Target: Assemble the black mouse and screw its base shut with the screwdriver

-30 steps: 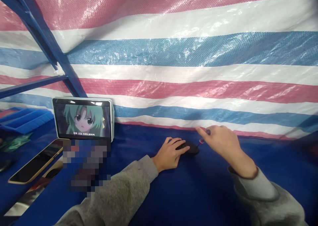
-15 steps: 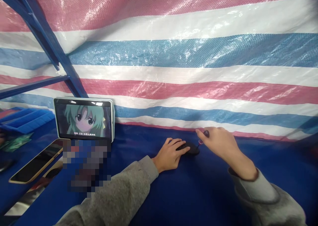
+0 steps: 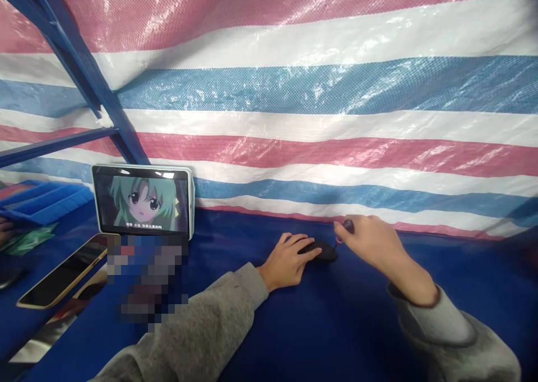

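A black, rounded object like a computer mouse [image 3: 326, 252] lies on the blue table surface [image 3: 311, 326]. My left hand [image 3: 290, 260] rests over its left side, fingers curved around it. My right hand [image 3: 370, 241] is closed on a screwdriver [image 3: 348, 226] with a dark handle and a reddish band. The thin shaft slants down to the right end of the black object; whether its tip touches a screw is too small to tell.
A tablet [image 3: 143, 200] showing a cartoon stands against the striped sheet [image 3: 319, 91]. To the left are a phone [image 3: 63, 273], a blue tray [image 3: 50, 203] and a blurred-out patch. A blue metal frame [image 3: 79, 63] rises at the upper left. Part of another person's hand shows at the left edge.
My right thumb and the screwdriver handle have shifted slightly. My left hand and the black object look the same. Another person's hand at the left edge has moved a little.
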A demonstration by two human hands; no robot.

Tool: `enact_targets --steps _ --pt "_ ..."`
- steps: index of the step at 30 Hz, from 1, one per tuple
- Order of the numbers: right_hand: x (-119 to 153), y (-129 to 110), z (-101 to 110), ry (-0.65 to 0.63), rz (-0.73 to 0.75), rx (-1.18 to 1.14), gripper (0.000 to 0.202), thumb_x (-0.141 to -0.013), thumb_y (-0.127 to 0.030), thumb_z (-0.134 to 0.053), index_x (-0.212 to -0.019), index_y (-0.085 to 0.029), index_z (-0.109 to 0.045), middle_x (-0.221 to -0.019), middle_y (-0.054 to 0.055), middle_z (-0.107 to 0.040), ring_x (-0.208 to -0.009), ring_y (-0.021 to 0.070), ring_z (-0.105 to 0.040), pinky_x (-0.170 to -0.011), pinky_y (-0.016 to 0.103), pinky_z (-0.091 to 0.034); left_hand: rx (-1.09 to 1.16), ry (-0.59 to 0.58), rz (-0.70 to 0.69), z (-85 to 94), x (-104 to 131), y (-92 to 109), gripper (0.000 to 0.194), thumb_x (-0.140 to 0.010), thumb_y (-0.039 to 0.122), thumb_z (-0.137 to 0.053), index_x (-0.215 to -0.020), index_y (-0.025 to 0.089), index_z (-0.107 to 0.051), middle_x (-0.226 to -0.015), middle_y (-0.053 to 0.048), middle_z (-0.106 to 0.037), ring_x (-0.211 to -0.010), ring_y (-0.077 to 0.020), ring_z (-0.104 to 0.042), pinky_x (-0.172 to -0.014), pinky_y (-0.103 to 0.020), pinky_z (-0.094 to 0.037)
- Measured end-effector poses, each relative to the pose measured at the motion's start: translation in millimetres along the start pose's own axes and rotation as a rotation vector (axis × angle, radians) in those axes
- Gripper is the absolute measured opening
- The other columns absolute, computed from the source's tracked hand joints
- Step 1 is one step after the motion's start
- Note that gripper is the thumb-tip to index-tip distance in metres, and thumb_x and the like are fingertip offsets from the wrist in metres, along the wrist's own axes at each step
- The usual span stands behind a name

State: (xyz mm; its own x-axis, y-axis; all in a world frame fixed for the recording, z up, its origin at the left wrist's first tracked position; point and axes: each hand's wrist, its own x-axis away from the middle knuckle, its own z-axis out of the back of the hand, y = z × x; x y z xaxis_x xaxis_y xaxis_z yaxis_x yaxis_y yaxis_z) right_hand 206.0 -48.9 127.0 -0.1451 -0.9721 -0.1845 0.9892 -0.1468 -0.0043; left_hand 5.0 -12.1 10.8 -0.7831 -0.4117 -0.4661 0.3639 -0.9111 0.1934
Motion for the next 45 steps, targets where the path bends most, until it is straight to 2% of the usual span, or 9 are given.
enact_targets --steps 5,10,16,21,28,33,37,40,45 --pt "1 -1 2 -0.047 -0.007 -0.048 0.051 -0.089 -0.055 -0.039 -0.07 -0.021 -0.071 -0.068 0.011 -0.069 -0.069 0.0263 -0.066 -0.056 0.031 -0.035 -0.012 -0.003 -0.001 -0.7 0 0 0.045 -0.091 0.014 -0.046 -0.134 0.025 -0.052 -0.138 -0.011 -0.053 -0.129 -0.0276 -0.045 -0.098 -0.048 -0.036" --pt "0 1 3 -0.039 -0.007 -0.022 0.033 -0.084 -0.043 -0.047 -0.073 -0.023 -0.071 -0.066 0.008 -0.068 -0.068 0.0257 -0.064 -0.053 0.03 -0.032 -0.008 0.0 -0.005 -1.0 0 0 0.045 -0.091 0.015 -0.046 -0.135 0.025 -0.052 -0.138 -0.011 -0.053 -0.128 -0.028 -0.045 -0.098 -0.048 -0.036" --pt "-1 5 6 -0.042 0.04 -0.09 0.031 -0.085 -0.04 -0.047 -0.071 -0.022 -0.068 -0.068 0.007 -0.069 -0.069 0.023 -0.064 -0.056 0.029 -0.033 -0.005 -0.002 0.0 0.1 0 0 0.046 -0.09 0.014 -0.047 -0.134 0.025 -0.052 -0.137 -0.011 -0.053 -0.128 -0.0282 -0.046 -0.098 -0.048 -0.036" --pt "2 6 10 -0.058 0.097 -0.19 0.016 -0.081 -0.024 -0.049 -0.079 -0.024 -0.065 -0.07 0.002 -0.068 -0.065 0.0183 -0.061 -0.057 0.027 -0.033 0.002 0.002 0.003 -0.1 0 0 0.046 -0.091 0.015 -0.046 -0.135 0.026 -0.052 -0.137 -0.011 -0.054 -0.128 -0.0279 -0.046 -0.098 -0.048 -0.036" --pt "2 3 6 0.01 0.06 -0.062 0.028 -0.091 -0.035 -0.039 -0.083 -0.023 -0.063 -0.071 0.005 -0.068 -0.067 0.0223 -0.062 -0.055 0.028 -0.027 0.007 0.006 0.002 -0.4 0 0 0.045 -0.091 0.014 -0.046 -0.135 0.025 -0.052 -0.137 -0.01 -0.054 -0.128 -0.0274 -0.046 -0.099 -0.047 -0.036" --pt "3 1 6 0.019 0.101 -0.08 0.016 -0.083 -0.021 -0.045 -0.085 -0.023 -0.06 -0.082 0.004 -0.07 -0.071 0.0202 -0.061 -0.056 0.027 -0.029 0.003 0.01 0.002 -1.4 0 -1 0.046 -0.091 0.014 -0.046 -0.135 0.026 -0.052 -0.137 -0.01 -0.053 -0.128 -0.0276 -0.046 -0.099 -0.047 -0.036" --pt "3 -1 2 0.052 0.204 -0.152 0.021 -0.088 -0.023 -0.042 -0.081 -0.02 -0.062 -0.082 0.005 -0.067 -0.07 0.0183 -0.06 -0.059 0.028 -0.033 -0.008 0.007 -0.006 -1.8 1 -1 0.046 -0.091 0.015 -0.047 -0.135 0.025 -0.051 -0.138 -0.011 -0.053 -0.128 -0.0279 -0.046 -0.099 -0.047 -0.037" --pt "4 -2 -2 0.067 0.285 -0.201 0.025 -0.089 -0.02 -0.039 -0.089 -0.021 -0.064 -0.088 0.004 -0.067 -0.069 0.0164 -0.06 -0.06 0.028 -0.035 -0.009 0.007 -0.005 -1.9 1 -1 0.046 -0.091 0.015 -0.047 -0.135 0.025 -0.052 -0.137 -0.011 -0.053 -0.128 -0.0282 -0.046 -0.098 -0.047 -0.037" --pt "3 0 -5 0.082 0.262 -0.207 0.022 -0.087 -0.019 -0.043 -0.096 -0.021 -0.063 -0.092 0.004 -0.067 -0.071 0.0175 -0.062 -0.061 0.028 -0.037 -0.012 0.012 -0.012 -1.6 0 -1 0.045 -0.092 0.015 -0.045 -0.135 0.024 -0.052 -0.137 -0.011 -0.054 -0.128 -0.0283 -0.046 -0.098 -0.048 -0.036"
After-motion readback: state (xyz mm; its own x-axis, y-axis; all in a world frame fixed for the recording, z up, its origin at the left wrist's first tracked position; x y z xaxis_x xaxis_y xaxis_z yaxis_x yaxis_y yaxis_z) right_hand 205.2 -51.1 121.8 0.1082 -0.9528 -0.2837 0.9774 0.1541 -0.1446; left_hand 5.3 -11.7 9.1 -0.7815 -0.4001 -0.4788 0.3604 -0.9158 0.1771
